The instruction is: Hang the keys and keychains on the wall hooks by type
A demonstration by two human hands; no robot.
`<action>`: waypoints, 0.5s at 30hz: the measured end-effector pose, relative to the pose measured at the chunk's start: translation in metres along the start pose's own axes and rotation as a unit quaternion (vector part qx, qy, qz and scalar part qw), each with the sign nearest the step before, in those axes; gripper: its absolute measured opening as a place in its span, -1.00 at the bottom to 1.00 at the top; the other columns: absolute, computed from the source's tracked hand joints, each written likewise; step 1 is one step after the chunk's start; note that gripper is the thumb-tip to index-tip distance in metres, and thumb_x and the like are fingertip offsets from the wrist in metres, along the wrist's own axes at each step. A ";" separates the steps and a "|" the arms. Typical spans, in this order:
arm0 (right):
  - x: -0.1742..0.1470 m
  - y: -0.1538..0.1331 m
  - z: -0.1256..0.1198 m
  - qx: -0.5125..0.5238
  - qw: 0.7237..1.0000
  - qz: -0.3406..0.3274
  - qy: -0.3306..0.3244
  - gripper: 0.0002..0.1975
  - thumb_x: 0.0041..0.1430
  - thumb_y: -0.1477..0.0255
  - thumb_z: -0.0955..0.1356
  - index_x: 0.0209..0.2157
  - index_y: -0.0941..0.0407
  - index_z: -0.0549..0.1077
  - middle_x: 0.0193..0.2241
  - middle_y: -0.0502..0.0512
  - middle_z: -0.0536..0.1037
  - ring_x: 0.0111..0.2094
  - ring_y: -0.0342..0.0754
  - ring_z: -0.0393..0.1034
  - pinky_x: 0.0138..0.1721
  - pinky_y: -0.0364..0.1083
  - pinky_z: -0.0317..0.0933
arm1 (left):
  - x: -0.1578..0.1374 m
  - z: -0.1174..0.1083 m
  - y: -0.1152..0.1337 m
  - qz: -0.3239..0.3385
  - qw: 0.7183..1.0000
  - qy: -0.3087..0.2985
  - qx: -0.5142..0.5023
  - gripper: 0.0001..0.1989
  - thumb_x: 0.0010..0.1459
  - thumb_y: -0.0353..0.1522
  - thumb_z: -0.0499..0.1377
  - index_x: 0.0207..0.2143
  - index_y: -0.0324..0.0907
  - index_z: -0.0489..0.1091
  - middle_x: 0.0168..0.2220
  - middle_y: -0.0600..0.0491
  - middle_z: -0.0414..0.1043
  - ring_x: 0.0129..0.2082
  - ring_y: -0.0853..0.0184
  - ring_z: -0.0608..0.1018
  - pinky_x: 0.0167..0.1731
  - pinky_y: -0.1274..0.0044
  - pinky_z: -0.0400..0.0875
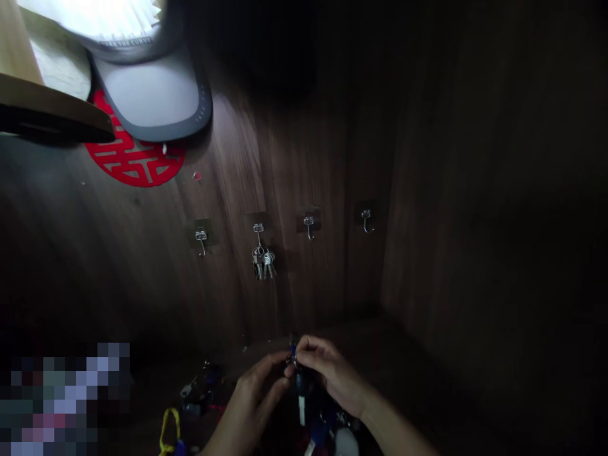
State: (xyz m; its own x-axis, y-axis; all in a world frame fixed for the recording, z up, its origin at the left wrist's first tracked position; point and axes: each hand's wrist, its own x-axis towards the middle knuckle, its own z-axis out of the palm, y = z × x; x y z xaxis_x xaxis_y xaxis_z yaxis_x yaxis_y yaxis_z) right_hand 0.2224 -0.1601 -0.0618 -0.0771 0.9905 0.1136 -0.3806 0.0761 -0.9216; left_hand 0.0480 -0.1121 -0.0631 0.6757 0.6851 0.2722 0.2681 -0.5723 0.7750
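My right hand (335,373) pinches the ring of a small bunch of keys (301,405) between thumb and fingertips. A dark-headed key with a silver blade hangs below that ring, and something blue shows above it. My left hand (256,389) meets the same bunch from the left, its fingertips closed in on the ring. Dim light hides the exact contact. Beneath my hands lie loose keys, among them a blue-headed key (319,434) and a pale rounded fob (346,441). More keys (189,386) and a yellow cord loop (170,430) lie to the left.
Several metal hooks are stuck along the dark wood panel; a bunch of keys (263,263) hangs from one hook (258,228). Other hooks (310,221) carry nothing. A grey cap (156,95) overlaps a red round paper cutout (147,168) at upper left. A side panel stands right.
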 end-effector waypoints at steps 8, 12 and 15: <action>0.005 0.006 0.001 -0.164 0.985 -0.046 -0.004 -0.70 0.03 0.17 0.37 -0.39 0.14 0.38 -0.62 -0.07 0.46 -0.53 -0.17 0.33 -0.38 -0.17 0.14 | -0.010 0.012 -0.015 0.014 0.989 0.146 0.005 -0.71 0.14 -0.15 0.06 -0.33 -0.11 0.49 -0.40 0.06 0.52 -0.44 0.35 0.53 -0.51 0.66 0.40; 0.003 0.005 0.006 -0.246 0.967 -0.066 -0.003 -0.72 0.04 0.19 0.36 -0.40 0.14 0.39 -0.63 -0.12 0.37 -0.60 -0.21 0.26 -0.48 -0.21 0.13 | -0.014 0.012 -0.012 0.013 0.980 0.199 -0.015 -0.69 0.11 -0.11 0.08 -0.38 -0.14 0.46 -0.46 0.07 0.50 -0.51 0.37 0.50 -0.52 0.64 0.40; 0.001 0.005 0.009 -0.342 0.935 -0.089 0.005 -0.78 0.06 0.28 0.35 -0.49 0.15 0.42 -0.62 -0.11 0.35 -0.55 -0.20 0.24 -0.48 -0.22 0.11 | -0.016 0.013 -0.013 0.012 0.968 0.250 -0.023 -0.67 0.07 -0.08 0.11 -0.44 -0.16 0.43 -0.50 0.08 0.48 -0.55 0.39 0.49 -0.52 0.64 0.39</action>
State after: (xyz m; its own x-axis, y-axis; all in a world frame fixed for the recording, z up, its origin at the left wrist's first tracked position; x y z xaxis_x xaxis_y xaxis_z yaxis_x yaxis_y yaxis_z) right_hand 0.2118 -0.1598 -0.0629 -0.0586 0.9560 0.2875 0.2929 0.2917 -0.9105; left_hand 0.0426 -0.1209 -0.0850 0.2625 0.8104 0.5237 0.2178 -0.5785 0.7860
